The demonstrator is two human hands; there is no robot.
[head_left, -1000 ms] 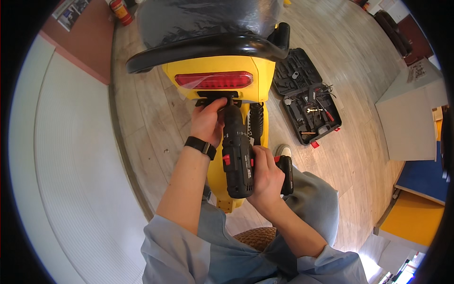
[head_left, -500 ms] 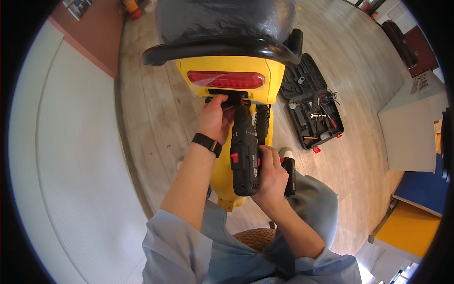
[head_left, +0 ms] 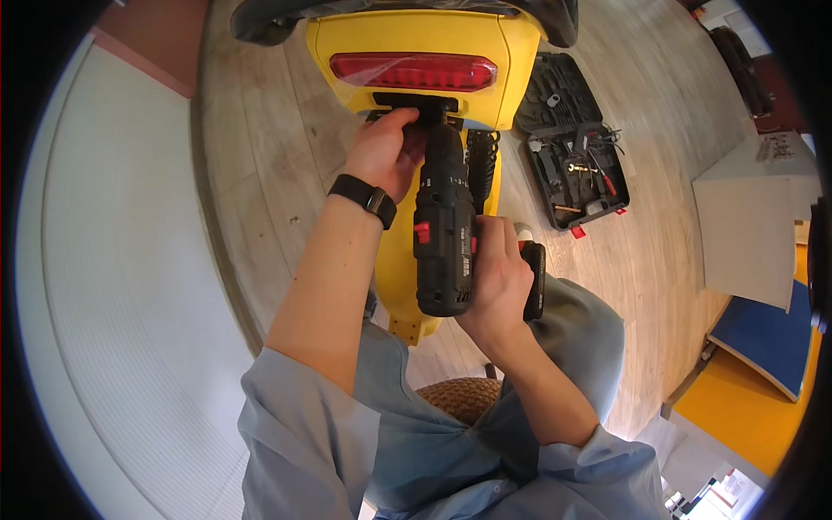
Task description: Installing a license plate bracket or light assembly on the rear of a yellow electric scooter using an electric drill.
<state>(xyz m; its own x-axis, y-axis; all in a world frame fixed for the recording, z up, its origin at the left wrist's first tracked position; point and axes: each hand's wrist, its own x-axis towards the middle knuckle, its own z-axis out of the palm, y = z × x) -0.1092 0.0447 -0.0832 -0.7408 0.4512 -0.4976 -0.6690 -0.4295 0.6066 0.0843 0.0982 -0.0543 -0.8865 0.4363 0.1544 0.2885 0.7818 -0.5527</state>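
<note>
My right hand (head_left: 496,282) is wrapped round the handle of a black cordless drill (head_left: 444,247). The drill's chuck end points away from me, close against a black bracket (head_left: 425,106) on the rear of a yellow scooter-like vehicle (head_left: 416,39). My left hand (head_left: 383,152), with a black watch on its wrist, grips this bracket from the left; the thumb lies along it and the other fingertips are partly hidden. Just above is a red tail light (head_left: 414,72). To the right of the drill is a black coil spring (head_left: 484,165). The drill's tip is hidden.
An open black tool case (head_left: 555,195) with several hand tools lies on the wooden floor to the right. Above the tail light curves a black rail (head_left: 269,22). A white ribbed panel (head_left: 130,286) stands at left, a pale cabinet (head_left: 750,230) at right. A woven seat (head_left: 459,399) is beneath me.
My view has tilted downward and nearer, so vehicle, hands and tool case sit higher in the picture. Both hands keep their hold on the bracket and the drill.
</note>
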